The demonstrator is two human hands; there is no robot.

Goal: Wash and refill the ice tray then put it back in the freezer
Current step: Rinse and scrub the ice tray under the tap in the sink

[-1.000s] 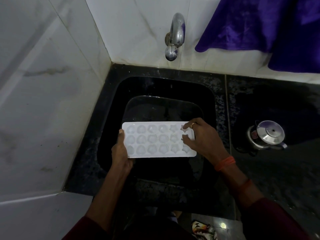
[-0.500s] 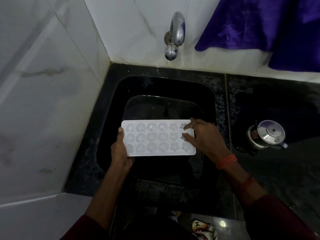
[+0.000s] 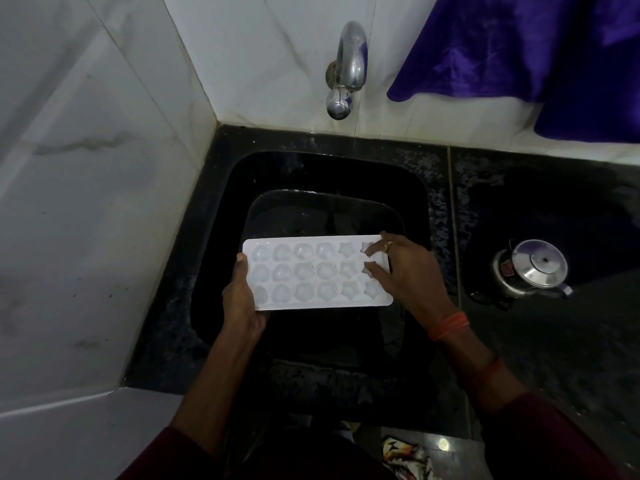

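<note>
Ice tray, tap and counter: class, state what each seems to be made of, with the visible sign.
Ice tray: probably plastic, matt white and slightly translucent, with thin moulded star and round cells. Tap: metal, likely chromed or polished steel; it mirrors the purple cloth. Counter: looks like polished black stone, perhaps granite, from its pale speckles and sheen.

A white, rectangular ice tray [image 3: 317, 273] with rounded corners is held level, moulds facing up, above the black sink [image 3: 235, 188], its long side running left to right. Three rows of six moulds are seen (rounded shapes to the left, stars in the two right columns). Its left end is gripped by the left hand [image 3: 242, 299]; its right end is touched by the right hand [image 3: 408, 271].
</note>
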